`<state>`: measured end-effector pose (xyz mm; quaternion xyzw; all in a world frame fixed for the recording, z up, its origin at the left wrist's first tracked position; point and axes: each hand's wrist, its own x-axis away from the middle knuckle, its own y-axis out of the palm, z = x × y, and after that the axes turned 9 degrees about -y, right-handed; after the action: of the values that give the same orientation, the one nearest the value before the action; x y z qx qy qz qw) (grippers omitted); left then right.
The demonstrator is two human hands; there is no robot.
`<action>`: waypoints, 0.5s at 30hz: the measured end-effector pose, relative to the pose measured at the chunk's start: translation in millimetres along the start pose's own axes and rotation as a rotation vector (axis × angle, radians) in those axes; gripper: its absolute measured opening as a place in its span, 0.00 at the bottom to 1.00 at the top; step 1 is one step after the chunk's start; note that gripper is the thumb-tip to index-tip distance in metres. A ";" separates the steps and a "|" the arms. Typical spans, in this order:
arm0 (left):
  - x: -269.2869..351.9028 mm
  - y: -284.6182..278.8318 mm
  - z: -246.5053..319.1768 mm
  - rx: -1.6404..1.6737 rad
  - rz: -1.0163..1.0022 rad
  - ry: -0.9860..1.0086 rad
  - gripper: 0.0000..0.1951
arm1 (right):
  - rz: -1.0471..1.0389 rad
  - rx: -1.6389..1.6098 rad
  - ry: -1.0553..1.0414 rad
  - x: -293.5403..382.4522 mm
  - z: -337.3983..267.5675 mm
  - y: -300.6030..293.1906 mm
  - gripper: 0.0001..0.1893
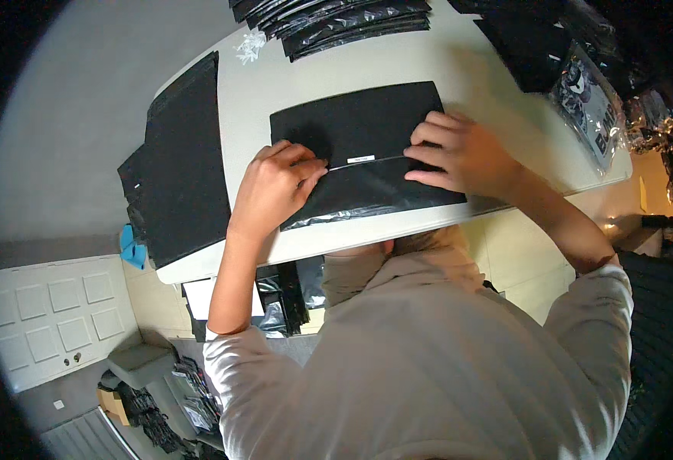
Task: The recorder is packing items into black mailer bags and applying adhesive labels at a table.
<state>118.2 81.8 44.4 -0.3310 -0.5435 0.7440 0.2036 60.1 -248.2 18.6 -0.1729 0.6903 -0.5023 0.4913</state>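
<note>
A black fabric-like sheet (359,123) lies on the white table in front of me, with a glossy black plastic part (371,187) along its near side. A thin pale line runs across where the two parts meet, and a small white label (360,159) with writing sits just above it. At the left end of that line, my left hand (279,184) has its thumb and fingertips drawn together on the edge. My right hand (460,152) rests on the right side with its fingers spread, covering part of the sheet's right edge.
Flat black pieces (184,155) lie at the table's left end. Stacked black plastic-wrapped packs (359,26) and a small white clump (250,47) are at the far side. To the right are more black pieces (523,54) and a clear-wrapped printed pack (589,103).
</note>
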 end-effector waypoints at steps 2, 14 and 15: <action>3.1 3.0 -3.2 -0.006 -0.008 0.012 0.06 | -0.001 0.005 -0.009 -3.8 -1.7 11.6 0.14; 6.5 7.5 -8.6 -0.055 -0.001 0.084 0.06 | -0.094 0.051 -0.011 -14.0 -4.0 16.3 0.07; 6.6 8.3 -9.1 -0.074 0.009 0.092 0.06 | -0.110 0.090 -0.019 -13.8 -4.7 16.7 0.07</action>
<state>120.6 89.6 33.0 -0.3745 -0.5593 0.7084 0.2125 66.6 -228.3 11.1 -0.1930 0.6518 -0.5575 0.4766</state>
